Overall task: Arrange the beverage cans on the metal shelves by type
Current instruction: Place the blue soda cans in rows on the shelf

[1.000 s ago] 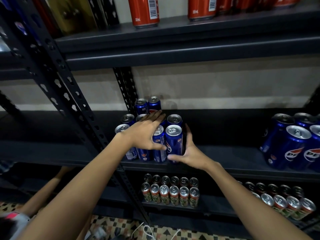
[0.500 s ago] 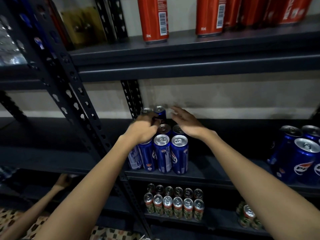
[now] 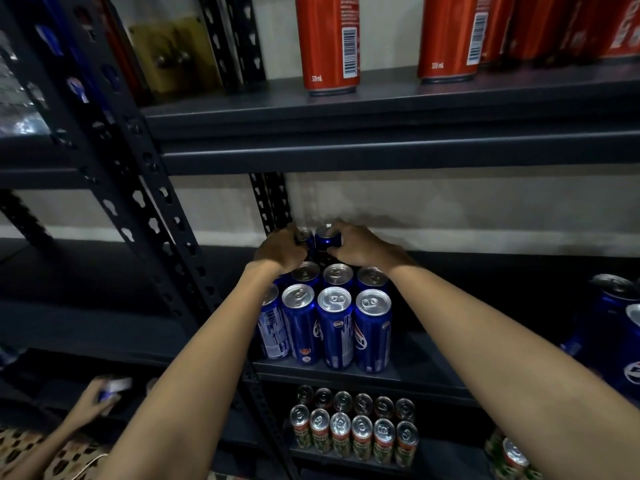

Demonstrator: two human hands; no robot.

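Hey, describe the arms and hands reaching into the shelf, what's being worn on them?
Nothing is worn. Both forearms are bare right down to the frame's bottom edge, no sleeves in sight. The left hand and right hand show no gloves, watch, bracelets or rings.

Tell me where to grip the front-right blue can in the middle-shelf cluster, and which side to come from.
Grip the front-right blue can around its upper body, just below the rim, coming from the front and right. It stands upright at the shelf edge; its left side touches the next blue can and another stands close behind, while its right side is free.
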